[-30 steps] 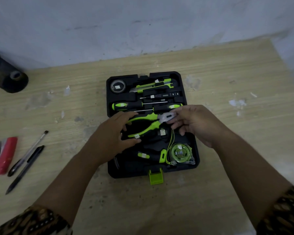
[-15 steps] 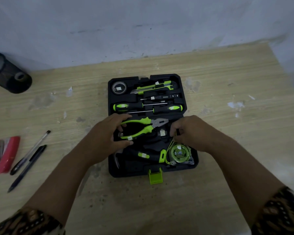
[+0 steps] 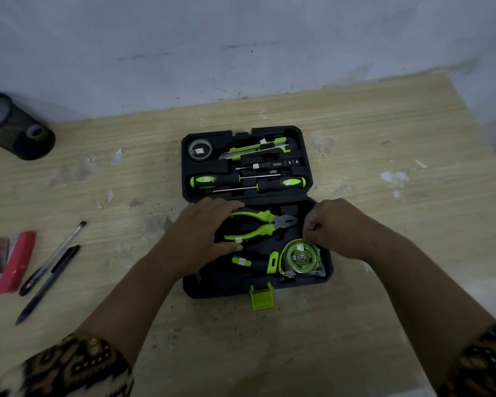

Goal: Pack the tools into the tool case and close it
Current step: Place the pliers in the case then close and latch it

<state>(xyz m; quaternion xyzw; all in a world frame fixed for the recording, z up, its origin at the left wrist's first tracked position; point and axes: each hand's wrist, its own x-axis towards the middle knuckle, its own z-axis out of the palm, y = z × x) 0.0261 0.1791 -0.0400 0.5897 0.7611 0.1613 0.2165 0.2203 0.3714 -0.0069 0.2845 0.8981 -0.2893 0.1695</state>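
Observation:
The black tool case lies open on the wooden table, its green latch at the near edge. Its far half holds a tape roll, a utility knife and two screwdrivers. In the near half lie green-handled pliers, a black and green tool and a green tape measure. My left hand grips the pliers' handles, fingers over the upper one and thumb under the lower. My right hand hovers curled just above the tape measure, with nothing visible in it.
A black mesh pen cup lies on its side at the far left by the wall. A red stapler and two pens lie left of the case. The table's right edge runs close to the case's right.
The pliers have settled into the near half under my left hand. My right hand left the pliers' jaws, moved right and down toward the tape measure, and curled up.

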